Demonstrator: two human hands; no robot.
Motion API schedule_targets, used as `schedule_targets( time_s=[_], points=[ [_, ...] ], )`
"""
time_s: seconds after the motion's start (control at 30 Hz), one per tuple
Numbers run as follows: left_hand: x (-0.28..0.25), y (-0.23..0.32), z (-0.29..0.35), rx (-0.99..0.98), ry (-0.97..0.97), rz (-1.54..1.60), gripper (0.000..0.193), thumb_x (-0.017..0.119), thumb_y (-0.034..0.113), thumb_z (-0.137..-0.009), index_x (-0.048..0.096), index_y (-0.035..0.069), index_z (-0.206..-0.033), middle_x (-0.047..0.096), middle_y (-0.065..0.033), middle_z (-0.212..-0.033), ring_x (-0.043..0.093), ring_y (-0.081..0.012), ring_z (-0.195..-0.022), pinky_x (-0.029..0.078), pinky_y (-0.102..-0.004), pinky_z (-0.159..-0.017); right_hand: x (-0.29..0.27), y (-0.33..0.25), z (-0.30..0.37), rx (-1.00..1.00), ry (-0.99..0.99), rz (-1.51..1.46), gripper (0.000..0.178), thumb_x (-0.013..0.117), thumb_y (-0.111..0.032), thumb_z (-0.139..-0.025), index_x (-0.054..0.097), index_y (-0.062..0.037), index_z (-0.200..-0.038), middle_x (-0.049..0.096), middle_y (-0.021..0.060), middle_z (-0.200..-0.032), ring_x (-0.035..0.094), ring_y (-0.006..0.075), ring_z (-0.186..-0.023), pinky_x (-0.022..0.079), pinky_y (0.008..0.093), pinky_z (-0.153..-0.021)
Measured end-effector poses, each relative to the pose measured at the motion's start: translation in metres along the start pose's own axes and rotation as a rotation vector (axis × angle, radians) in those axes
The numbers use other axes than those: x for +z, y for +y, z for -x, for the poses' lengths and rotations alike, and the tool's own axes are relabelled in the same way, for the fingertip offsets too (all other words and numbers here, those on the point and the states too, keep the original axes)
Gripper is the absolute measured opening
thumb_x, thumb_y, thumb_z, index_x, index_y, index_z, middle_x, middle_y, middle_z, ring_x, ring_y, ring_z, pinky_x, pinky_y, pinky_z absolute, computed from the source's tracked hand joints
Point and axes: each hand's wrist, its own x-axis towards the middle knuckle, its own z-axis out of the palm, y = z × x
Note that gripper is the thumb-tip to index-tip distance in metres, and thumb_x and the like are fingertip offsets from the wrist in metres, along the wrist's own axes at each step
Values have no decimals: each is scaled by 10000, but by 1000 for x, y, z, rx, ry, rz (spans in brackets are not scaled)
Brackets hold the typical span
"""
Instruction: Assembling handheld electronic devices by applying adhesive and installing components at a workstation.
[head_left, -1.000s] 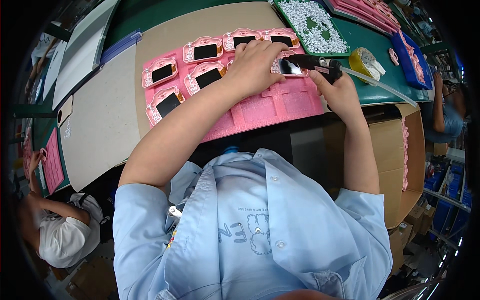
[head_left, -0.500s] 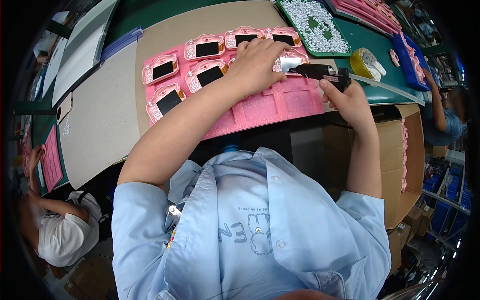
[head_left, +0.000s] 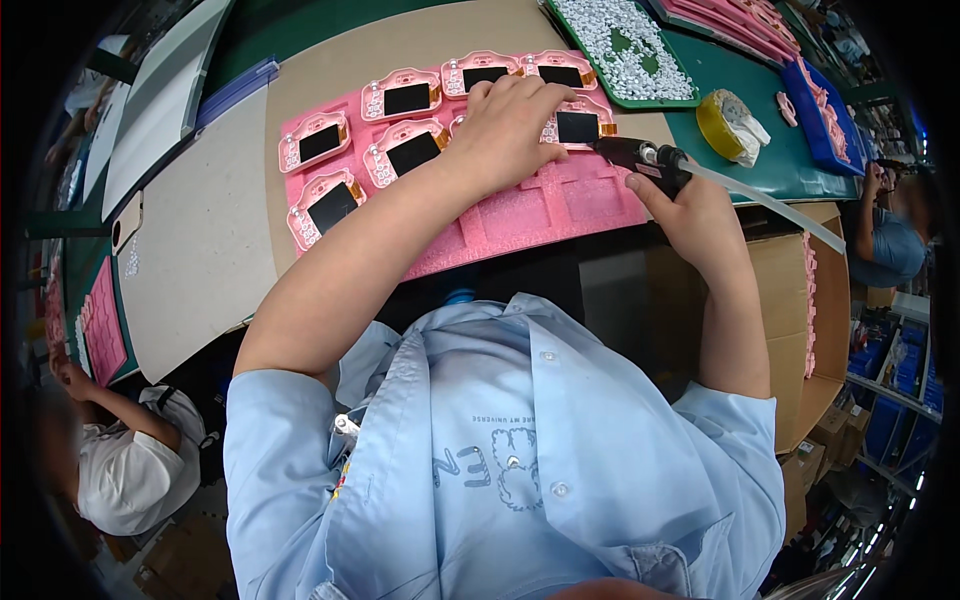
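Head view: right hand (head_left: pixel 697 207) has its grip wrapped round a black glue gun (head_left: pixel 643 159), tip just beside the rightmost pink shell (head_left: pixel 582 105) in the pink tray (head_left: pixel 590 200). Left hand (head_left: pixel 508 130) hides part of that row; can't tell if its grip pinches anything. Roughly midway, I'd guess: 7 shells clearly show screens (head_left: pixel 577 127), nearer slots sit bare, gluing unclear.

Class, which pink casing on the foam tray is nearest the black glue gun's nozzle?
The casing just right of the left hand: the glue gun's nozzle is by its lower right edge, while others sit farther away.
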Motion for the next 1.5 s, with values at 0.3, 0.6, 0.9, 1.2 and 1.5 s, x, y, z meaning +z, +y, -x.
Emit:
schedule_targets(
  time_s=[0.3, 0.6, 0.9, 1.2, 1.5],
  points=[
    [0, 2, 1, 13, 8, -3, 532, 756, 208, -725, 544, 146, -1209, 568, -44, -1081, 520, -239, -1073, 333, -407, -970, -4, -4, -1, -24, 53, -82, 464, 639, -436, -854, 637, 19, -763, 542, 85, -541, 480, 197, -451, 401, 321, -464],
    [-6, 4, -1, -27, -29, 5, 584, 742, 195, -745, 503, 142, -1274, 565, -45, -1120, 521, -247, -1069, 338, -404, -963, 7, -4, -16, -16, -27, -22, 377, 640, -344, -884, 627, 33, -871, 578, 60, -660, 482, 138, -556, 404, 262, -502],
    [-12, 2, 7, 37, 14, 51, 622, 722, 168, -746, 472, 96, -1310, 541, -99, -1249, 451, -279, -1210, 319, -422, -986, 3, 59, -20, 26, 111, -1242, 313, 544, -246, -954, 540, 29, -1105, 615, 94, -810, 568, 137, -656, 456, 228, -509],
    [-60, 6, 49, 38, -89, 162, 438, 656, 220, -817, 562, 104, -1229, 524, -73, -1277, 454, -246, -1210, 315, -409, -1038, -64, 123, -72, 200, 387, -997, 324, 557, -270, -939, 574, 33, -1052, 630, 101, -814, 577, 138, -631, 459, 225, -525],
    [-95, 4, 96, -61, -106, 248, 411, 662, 206, -820, 577, 82, -1202, 529, -94, -1263, 471, -270, -1188, 325, -393, -1038, -68, 105, -116, 595, 400, 9, 388, 598, -373, -892, 646, 2, -980, 668, 84, -857, 617, 152, -705, 488, 263, -600]
  ],
)
